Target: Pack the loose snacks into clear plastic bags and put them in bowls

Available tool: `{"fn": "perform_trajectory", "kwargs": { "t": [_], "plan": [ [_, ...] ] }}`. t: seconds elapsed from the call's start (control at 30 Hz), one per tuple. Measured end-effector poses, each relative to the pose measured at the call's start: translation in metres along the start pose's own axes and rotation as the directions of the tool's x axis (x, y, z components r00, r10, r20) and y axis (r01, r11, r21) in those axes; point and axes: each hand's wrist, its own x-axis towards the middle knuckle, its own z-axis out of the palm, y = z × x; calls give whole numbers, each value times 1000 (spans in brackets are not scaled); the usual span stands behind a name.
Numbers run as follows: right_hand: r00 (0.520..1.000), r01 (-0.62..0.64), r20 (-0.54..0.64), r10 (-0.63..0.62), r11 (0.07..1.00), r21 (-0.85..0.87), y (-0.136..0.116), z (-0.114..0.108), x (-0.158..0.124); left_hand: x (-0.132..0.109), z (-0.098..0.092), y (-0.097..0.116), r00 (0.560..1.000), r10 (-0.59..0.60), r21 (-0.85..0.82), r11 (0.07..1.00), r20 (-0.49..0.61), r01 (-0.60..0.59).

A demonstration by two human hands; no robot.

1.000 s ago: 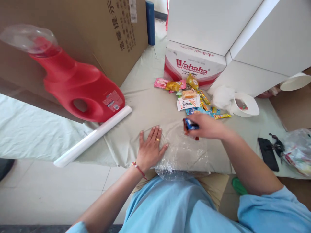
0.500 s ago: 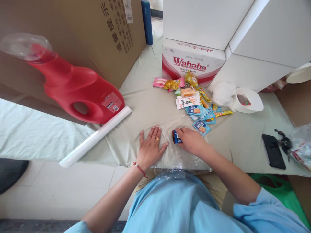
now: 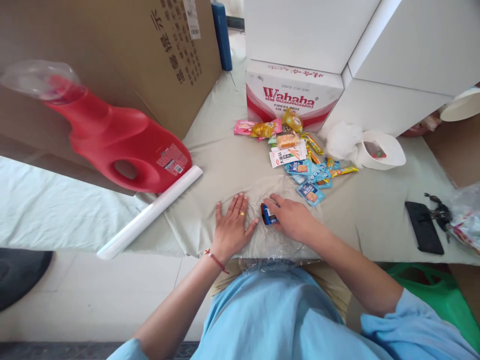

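Note:
My left hand [image 3: 232, 225] lies flat with fingers spread on a sheet of clear plastic film [image 3: 279, 240] that covers the near edge of the cloth-covered table [image 3: 225, 165]. Just to its right, my right hand [image 3: 292, 217] is closed on a small blue and red snack packet [image 3: 267, 215] and presses it down onto the film. A pile of snack packets [image 3: 300, 155] lies a little farther back. A loose blue packet [image 3: 310, 193] rests close to my right hand.
A red detergent jug [image 3: 120, 142] lies on its side at the left beside a white roll [image 3: 150, 212]. Behind stand a big cardboard box [image 3: 112, 50], a Wahaha carton [image 3: 292, 97], white boxes and a white bowl [image 3: 382, 155]. A black phone [image 3: 423, 227] lies right.
My right hand carried the blue and red packet from near the snack pile leftward and down onto the plastic film beside my left hand. My left hand stayed flat.

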Motion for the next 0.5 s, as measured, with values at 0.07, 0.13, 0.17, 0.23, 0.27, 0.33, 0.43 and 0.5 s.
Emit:
{"fn": "perform_trajectory", "kwargs": {
  "t": [0.07, 0.13, 0.17, 0.23, 0.27, 0.33, 0.43, 0.5],
  "plan": [
    [997, 7, -77, 2, 994, 112, 13, 1, -16, -2, 2, -5, 1000, 13, -18, 1000, -22, -13],
    [984, 46, -178, -7, 975, 216, 27, 5, -40, -5, 3, -11, 997, 23, -32, 999, -80, -25],
    [973, 85, -229, -25, 963, 254, 33, 10, -53, -7, 3, -14, 992, 25, -33, 999, -124, -29],
    [948, 173, -309, -77, 939, 297, 44, 25, -82, -15, -1, -18, 974, 56, -19, 998, -220, -62],
    [937, 207, -335, -97, 929, 308, 48, 36, -96, -19, -4, -21, 961, 99, -6, 995, -258, -104],
    [930, 219, -354, -99, 923, 317, 51, 59, -121, -29, -10, -26, 936, 230, 22, 972, -268, -233],
    [944, 149, -328, -41, 939, 310, 48, 92, -141, -38, -16, -37, 917, 363, 16, 931, -166, -365],
    [952, 92, -306, 10, 944, 316, 45, 106, -145, -39, -18, -44, 944, 315, -9, 948, -97, -317]
  ]
}}
